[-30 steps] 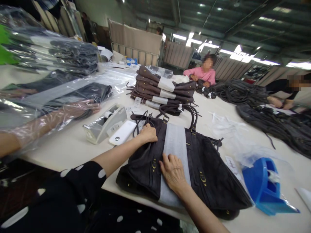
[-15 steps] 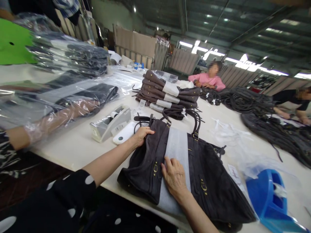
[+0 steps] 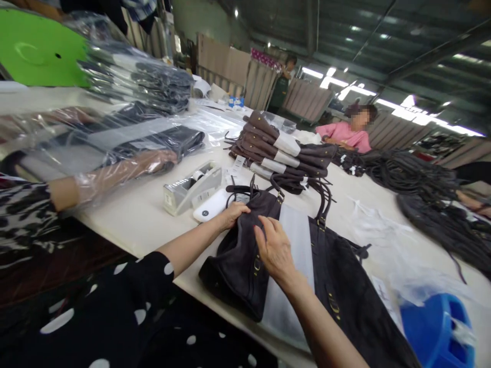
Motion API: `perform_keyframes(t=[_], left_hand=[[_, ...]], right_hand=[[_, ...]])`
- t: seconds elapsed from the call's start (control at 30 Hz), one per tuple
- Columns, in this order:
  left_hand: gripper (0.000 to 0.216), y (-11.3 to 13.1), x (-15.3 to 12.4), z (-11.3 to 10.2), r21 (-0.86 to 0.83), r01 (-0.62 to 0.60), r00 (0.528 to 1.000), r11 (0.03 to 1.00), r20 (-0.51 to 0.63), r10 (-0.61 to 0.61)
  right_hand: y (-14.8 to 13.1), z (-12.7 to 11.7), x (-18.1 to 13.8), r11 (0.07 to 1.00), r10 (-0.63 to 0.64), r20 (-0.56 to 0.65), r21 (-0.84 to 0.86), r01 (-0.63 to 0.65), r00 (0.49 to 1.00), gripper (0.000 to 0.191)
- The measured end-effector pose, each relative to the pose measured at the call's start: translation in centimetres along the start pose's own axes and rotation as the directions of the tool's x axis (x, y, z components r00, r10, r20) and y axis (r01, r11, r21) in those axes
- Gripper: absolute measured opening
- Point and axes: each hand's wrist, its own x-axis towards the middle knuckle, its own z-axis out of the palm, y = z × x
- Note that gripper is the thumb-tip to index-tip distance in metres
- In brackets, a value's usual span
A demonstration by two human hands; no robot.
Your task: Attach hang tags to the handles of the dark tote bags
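Note:
A dark handbag with two handles and brass buckles lies flat on the table in front of me. A pale wrapping strip runs down its middle. My left hand grips the bag's upper left edge between thumb and fingers. Over the bag's left part, beside the strip, my right hand is held with its fingers apart; whether the fingertips touch the leather I cannot tell. Behind the bag's handles sits a stack of folded brown bags with white bands.
A tape dispenser and a white rounded device stand left of the bag. At the right is a blue dispenser. A co-worker's arm reaches inside a clear plastic bag at left. Wrapped bags are piled behind it.
My right hand has moved up off the pale strip toward the bag's upper left part. My left hand keeps its hold on the edge. The whole view has shifted slightly.

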Motion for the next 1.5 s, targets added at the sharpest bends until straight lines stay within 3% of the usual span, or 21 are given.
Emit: perform_keyframes(t=[0.17,0.3,0.4,0.53,0.6,0.7,0.8,0.97,1.07,1.17,1.23,1.3,1.4,1.5], left_hand=[[0.013,1.8,-3.1,-0.6,0.052,-0.033,0.999,0.998,0.033,0.031],[0.017,1.2,-7.3,-2.7,0.296,0.0,1.0,0.955,0.014,-0.005],[0.025,0.0,-9.7,-3.5,0.509,-0.066,0.963,0.858,0.257,-0.079],[0.028,-0.3,-9.9,-3.9,0.706,-0.44,0.828,0.555,0.558,-0.054],[0.024,0.2,-9.2,-4.4,0.702,-0.55,0.755,0.452,0.65,-0.09],[0.026,0.8,-8.3,-5.5,0.632,-0.591,0.672,0.501,0.73,-0.127],[0.024,0.8,-8.2,-6.0,0.619,-0.58,0.674,0.529,0.73,-0.114],[0.025,0.2,-8.0,-4.4,0.676,-0.639,0.663,0.367,0.726,-0.182],[0.029,-0.3,-7.1,-4.2,0.638,-0.643,0.64,0.424,0.751,-0.162],[0.029,-0.5,-6.5,-5.2,0.544,-0.697,0.569,0.467,0.816,-0.102],[0.031,-0.4,-6.6,-5.9,0.496,-0.751,0.508,0.436,0.856,-0.099],[0.033,-0.2,-6.8,-6.2,0.478,-0.788,0.479,0.387,0.872,-0.103],[0.029,-0.3,-7.1,-5.8,0.475,-0.818,0.479,0.325,0.875,-0.075],[0.021,-0.2,-7.4,-5.5,0.5,-0.813,0.502,0.299,0.862,-0.076]], right_hand=[[1.2,5.4,-0.4,0.95,0.144,0.028,0.275,-0.146,0.989,0.048],[2.5,6.6,-1.5,0.921,0.213,0.014,0.332,-0.206,0.977,0.048],[2.2,6.4,-1.4,0.925,0.205,0.016,0.324,-0.199,0.979,0.046],[1.6,6.5,-1.0,0.949,0.199,0.01,0.249,-0.195,0.98,0.048],[1.5,6.6,-0.9,0.955,0.193,0.021,0.224,-0.192,0.981,0.048],[1.6,6.5,-1.0,0.951,0.195,0.039,0.238,-0.198,0.98,0.048],[1.7,6.4,-1.1,0.947,0.205,0.038,0.245,-0.208,0.978,0.047],[1.8,7.0,-1.2,0.948,0.214,0.03,0.233,-0.215,0.976,0.048],[1.9,7.2,-1.2,0.949,0.214,0.021,0.233,-0.213,0.977,0.048],[1.8,7.0,-1.0,0.946,0.217,0.027,0.24,-0.217,0.976,0.049],[1.6,6.8,-1.0,0.947,0.216,0.032,0.238,-0.217,0.976,0.049],[1.4,6.7,-0.9,0.952,0.215,0.023,0.22,-0.215,0.976,0.049],[0.9,7.0,-0.8,0.975,0.182,0.002,0.132,-0.181,0.983,0.048],[0.6,7.7,-0.5,0.997,0.076,0.064,-0.038,-0.074,0.995,0.045]])
